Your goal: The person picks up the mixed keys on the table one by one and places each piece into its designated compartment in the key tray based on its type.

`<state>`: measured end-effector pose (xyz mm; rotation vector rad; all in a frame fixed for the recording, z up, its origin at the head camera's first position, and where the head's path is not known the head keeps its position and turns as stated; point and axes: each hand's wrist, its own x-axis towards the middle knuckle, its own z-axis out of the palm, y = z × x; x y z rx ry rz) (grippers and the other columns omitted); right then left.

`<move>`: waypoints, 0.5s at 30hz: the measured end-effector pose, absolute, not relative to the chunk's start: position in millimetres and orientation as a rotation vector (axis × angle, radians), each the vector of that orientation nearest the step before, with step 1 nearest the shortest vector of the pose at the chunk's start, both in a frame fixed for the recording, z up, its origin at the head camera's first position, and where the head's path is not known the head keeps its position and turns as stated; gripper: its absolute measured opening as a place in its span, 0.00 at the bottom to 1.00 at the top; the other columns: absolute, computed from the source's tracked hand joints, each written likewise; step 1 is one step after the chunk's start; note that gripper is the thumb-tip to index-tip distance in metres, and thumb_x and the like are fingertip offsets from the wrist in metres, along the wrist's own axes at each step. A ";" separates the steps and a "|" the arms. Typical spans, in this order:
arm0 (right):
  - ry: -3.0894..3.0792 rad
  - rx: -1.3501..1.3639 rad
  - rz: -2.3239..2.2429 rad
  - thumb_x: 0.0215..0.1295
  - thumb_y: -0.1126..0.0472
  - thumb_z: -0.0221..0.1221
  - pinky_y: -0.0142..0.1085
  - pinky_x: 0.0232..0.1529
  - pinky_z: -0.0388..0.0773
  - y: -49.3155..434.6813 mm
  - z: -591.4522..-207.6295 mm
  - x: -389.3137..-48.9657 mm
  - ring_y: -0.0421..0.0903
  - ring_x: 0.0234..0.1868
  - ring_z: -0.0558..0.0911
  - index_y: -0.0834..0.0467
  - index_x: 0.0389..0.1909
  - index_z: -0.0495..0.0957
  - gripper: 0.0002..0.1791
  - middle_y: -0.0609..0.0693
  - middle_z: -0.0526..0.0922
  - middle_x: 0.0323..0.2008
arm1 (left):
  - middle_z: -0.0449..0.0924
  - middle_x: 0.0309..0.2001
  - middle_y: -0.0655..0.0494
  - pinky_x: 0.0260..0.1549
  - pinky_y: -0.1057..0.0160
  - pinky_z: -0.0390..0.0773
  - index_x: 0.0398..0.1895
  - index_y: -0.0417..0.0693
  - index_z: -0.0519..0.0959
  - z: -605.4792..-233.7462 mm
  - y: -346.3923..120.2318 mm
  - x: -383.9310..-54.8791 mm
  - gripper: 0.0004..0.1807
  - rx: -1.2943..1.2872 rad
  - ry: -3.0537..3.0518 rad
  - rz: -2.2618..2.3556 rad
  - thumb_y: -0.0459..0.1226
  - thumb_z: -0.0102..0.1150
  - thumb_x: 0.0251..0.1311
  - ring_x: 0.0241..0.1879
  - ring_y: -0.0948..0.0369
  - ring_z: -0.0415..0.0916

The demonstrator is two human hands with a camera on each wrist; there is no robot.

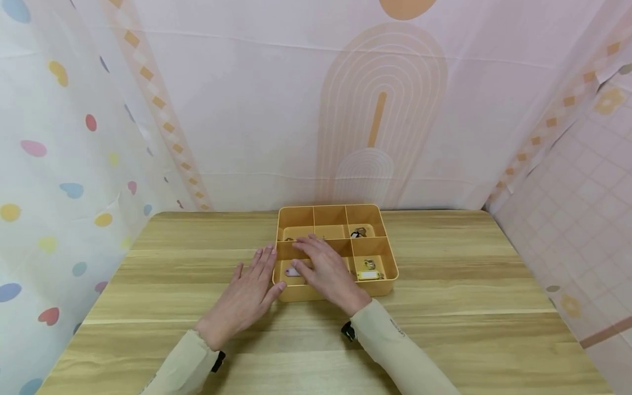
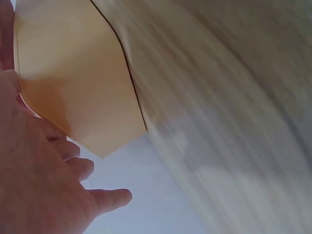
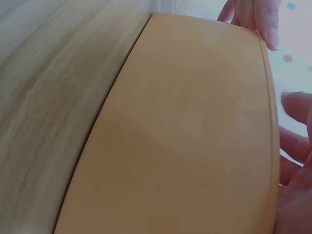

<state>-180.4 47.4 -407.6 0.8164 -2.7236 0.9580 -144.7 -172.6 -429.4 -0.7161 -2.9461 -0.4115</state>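
Note:
An orange divided box [image 1: 301, 294] stands on the table, split into several compartments. My left hand [image 1: 245, 296] lies along its left side with the fingers straight, fingertips and thumb right at the rim. Over the front left part hovers my right hand [image 1: 328, 272], palm down, fingers loosely extended, with no object visible in its grasp. A pale lilac key tag [image 1: 292, 272] shows by the right thumb. In the front right compartment lies a yellow key tag [image 1: 367, 275] with metal pieces. Behind it sits a small dark-and-metal item [image 1: 359, 232]. My right hand hides part of the front compartments.
The wood-grain table [image 1: 459, 307] extends to both sides and in front of the box. Patterned cloth [image 1: 257, 120] hangs behind the table's back edge, and more cloth hangs at left and right. Black wrist straps [image 1: 348, 331] show at the sleeves.

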 end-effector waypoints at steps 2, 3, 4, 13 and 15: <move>-2.713 0.824 0.977 0.80 0.49 0.55 0.51 0.78 0.55 50.1 -407.1 -178.6 0.54 0.80 0.58 0.59 0.70 0.74 0.26 0.54 0.69 0.75 | 0.42 0.83 0.39 0.70 0.27 0.53 0.82 0.34 0.46 -429.8 -173.0 -144.6 0.42 -0.713 -2.944 -0.446 0.56 0.38 0.81 0.80 0.41 0.44; -2.704 0.824 0.994 0.80 0.47 0.53 0.52 0.78 0.54 51.8 -407.0 -177.2 0.54 0.80 0.57 0.58 0.71 0.74 0.27 0.53 0.67 0.76 | 0.42 0.83 0.39 0.70 0.27 0.52 0.82 0.34 0.45 -430.2 -173.2 -144.4 0.42 -0.712 -2.942 -0.463 0.55 0.38 0.81 0.80 0.41 0.43; -2.695 0.820 1.019 0.81 0.46 0.52 0.54 0.78 0.54 53.8 -406.9 -175.5 0.54 0.81 0.55 0.58 0.72 0.73 0.28 0.53 0.66 0.77 | 0.41 0.83 0.39 0.70 0.27 0.51 0.83 0.34 0.45 -430.5 -173.4 -144.1 0.42 -0.711 -2.938 -0.479 0.55 0.39 0.81 0.81 0.41 0.43; -2.625 0.785 1.182 0.80 0.43 0.51 0.55 0.78 0.52 75.5 -395.5 -155.5 0.45 0.82 0.50 0.54 0.76 0.69 0.31 0.45 0.62 0.79 | 0.42 0.83 0.40 0.71 0.27 0.48 0.83 0.37 0.44 -424.1 -174.8 -138.2 0.44 -0.673 -2.847 -0.528 0.55 0.44 0.80 0.81 0.41 0.43; -2.612 0.789 1.179 0.81 0.43 0.51 0.57 0.78 0.52 81.9 -392.3 -151.2 0.46 0.82 0.50 0.54 0.76 0.69 0.31 0.46 0.62 0.79 | 0.42 0.83 0.42 0.72 0.27 0.47 0.83 0.38 0.47 -421.5 -174.7 -136.2 0.43 -0.665 -2.820 -0.518 0.55 0.44 0.79 0.81 0.41 0.43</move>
